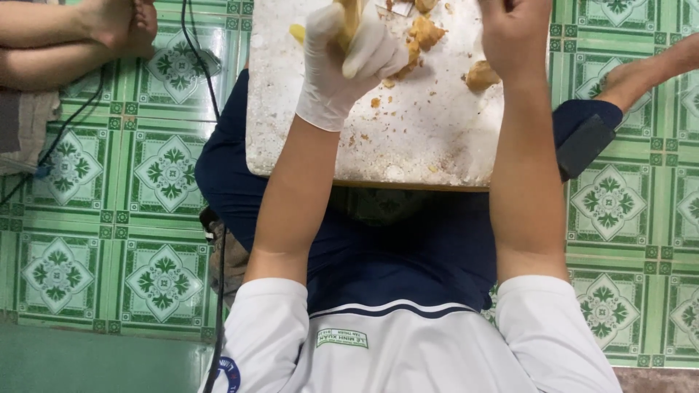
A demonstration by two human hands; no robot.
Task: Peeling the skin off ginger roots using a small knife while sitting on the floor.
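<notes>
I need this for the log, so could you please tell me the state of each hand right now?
Left hand: gloved, closed around a yellowish piece of food.
Right hand: bare, over the white board; its fingers are out of frame, so cannot be told.

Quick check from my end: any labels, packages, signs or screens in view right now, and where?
Name patch: on the chest of the white shirt, bottom centre; small white rectangle with green lettering and border.
Round badge: on the shirt sleeve, bottom left, partly hidden; blue and white circle.
No packages, signs or screens show.
</notes>
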